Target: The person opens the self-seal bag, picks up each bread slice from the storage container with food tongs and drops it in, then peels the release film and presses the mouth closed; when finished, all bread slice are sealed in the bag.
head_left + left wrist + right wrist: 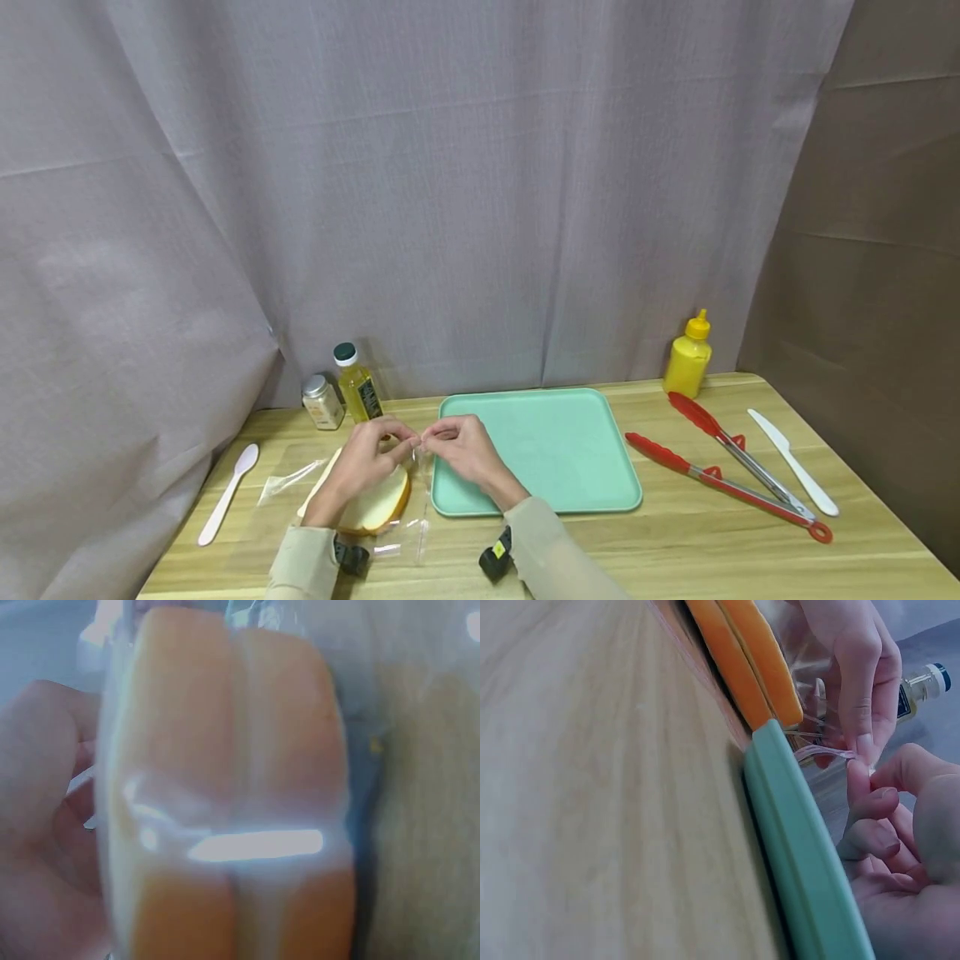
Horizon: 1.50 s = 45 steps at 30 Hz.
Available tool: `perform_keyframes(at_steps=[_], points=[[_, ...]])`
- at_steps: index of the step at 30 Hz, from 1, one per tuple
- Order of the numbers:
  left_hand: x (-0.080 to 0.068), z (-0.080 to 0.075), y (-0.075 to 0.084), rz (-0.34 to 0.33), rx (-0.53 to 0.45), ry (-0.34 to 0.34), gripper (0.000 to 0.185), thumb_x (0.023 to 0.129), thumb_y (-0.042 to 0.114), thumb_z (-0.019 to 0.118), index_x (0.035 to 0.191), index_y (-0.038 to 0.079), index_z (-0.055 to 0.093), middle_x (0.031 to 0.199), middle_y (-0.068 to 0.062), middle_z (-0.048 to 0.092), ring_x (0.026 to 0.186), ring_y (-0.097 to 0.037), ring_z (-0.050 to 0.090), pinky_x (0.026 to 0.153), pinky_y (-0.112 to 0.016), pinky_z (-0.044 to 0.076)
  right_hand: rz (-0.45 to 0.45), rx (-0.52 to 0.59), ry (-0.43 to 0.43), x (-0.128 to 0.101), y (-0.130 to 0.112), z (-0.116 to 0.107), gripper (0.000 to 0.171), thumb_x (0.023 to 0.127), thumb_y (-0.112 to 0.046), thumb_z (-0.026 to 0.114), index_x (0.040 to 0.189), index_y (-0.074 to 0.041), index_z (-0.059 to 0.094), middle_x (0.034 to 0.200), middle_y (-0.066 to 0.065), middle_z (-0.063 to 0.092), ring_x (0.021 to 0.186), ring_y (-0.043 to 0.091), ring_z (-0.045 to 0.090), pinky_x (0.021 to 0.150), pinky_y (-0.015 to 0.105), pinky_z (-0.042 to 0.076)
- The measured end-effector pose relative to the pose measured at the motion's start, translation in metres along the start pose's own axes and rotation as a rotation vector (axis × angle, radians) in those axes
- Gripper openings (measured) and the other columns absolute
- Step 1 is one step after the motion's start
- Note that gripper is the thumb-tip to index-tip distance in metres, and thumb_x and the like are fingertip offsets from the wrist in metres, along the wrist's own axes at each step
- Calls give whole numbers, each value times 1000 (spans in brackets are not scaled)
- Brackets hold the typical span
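Glossy clear bag [255, 845] around smooth-crusted bread [184, 727], edge [825, 752] between fingers [857, 697]

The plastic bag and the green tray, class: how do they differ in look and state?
The plastic bag is see-through, with bread showing inside; the green tray is opaque. The bag is thin and creased, while the tray looks stiff, with rounded corners. The left hand and right hand pinch the bag's edge; the tray lies flat, not gripped. Both rest at least partly on the wooden table.
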<state>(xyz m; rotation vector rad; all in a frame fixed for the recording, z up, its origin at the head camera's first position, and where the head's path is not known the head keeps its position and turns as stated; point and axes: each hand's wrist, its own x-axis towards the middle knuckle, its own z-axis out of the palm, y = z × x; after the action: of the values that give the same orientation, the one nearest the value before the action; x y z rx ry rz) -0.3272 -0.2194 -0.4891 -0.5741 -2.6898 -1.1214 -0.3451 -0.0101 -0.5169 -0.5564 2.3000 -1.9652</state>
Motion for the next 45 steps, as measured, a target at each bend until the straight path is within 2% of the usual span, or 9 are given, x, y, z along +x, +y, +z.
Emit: perform_keyframes(at_steps=[4,7,9,15,22,27,32,41,45], points=[[0,-1,-1,9,1,-12,7,100,16,79,97,21,83,106,5,79,108,-18,75,103,-48,65,70,112,-47,1,2,-7,13,96,-9,74,105,-2,82,96,8,83,77,8,67,63,14,52],[1,-4,-1,3,3,-10,6,101,14,78,99,18,83,108,3,79,109,-19,75,102,-47,65,115,180,-32,2,2,-15,18,96,-6,71,108,3,80,90,4,82,68,5,58,55,13,44],[2,-6,-1,-6,8,1,5,100,14,79,99,17,83,108,3,79,108,-18,75,101,-45,65,125,191,-10,3,2,-19,20,95,-5,70,109,6,79,88,3,81,69,4,59,56,13,44],[3,-6,0,-32,31,4,4,97,16,82,95,19,83,103,5,81,102,-15,76,99,-43,66,84,55,-47,4,1,-16,16,97,-16,78,108,-4,82,97,8,83,89,12,73,74,18,57],[3,-4,1,-55,36,22,4,94,20,86,92,19,83,97,7,81,98,-13,76,100,-48,65,35,-72,-57,2,-3,-9,13,95,-19,80,105,-10,82,101,4,80,91,12,71,84,26,61],[3,-4,2,-70,29,22,6,92,18,88,92,20,83,98,7,80,97,-12,75,102,-49,64,4,-104,-59,2,-3,-7,20,96,-27,83,107,-11,81,103,4,81,91,13,74,83,27,64],[2,-4,3,-52,33,4,7,93,23,87,93,17,83,98,8,80,96,-11,74,101,-47,65,-26,-153,-39,1,-4,-5,10,96,-16,80,103,-10,83,101,6,82,89,11,74,81,22,64],[2,-4,2,-8,59,-71,4,101,20,77,98,22,79,99,10,79,98,-10,73,100,-49,64,2,-208,8,1,-5,-5,6,91,-12,81,96,-10,83,92,2,82,83,8,72,76,21,62],[0,-9,1,-28,33,-46,4,103,18,74,100,20,76,94,9,80,96,-11,74,99,-49,64,60,-216,79,0,-4,-9,7,87,-11,80,92,-8,83,84,0,80,76,6,71,71,21,59]])
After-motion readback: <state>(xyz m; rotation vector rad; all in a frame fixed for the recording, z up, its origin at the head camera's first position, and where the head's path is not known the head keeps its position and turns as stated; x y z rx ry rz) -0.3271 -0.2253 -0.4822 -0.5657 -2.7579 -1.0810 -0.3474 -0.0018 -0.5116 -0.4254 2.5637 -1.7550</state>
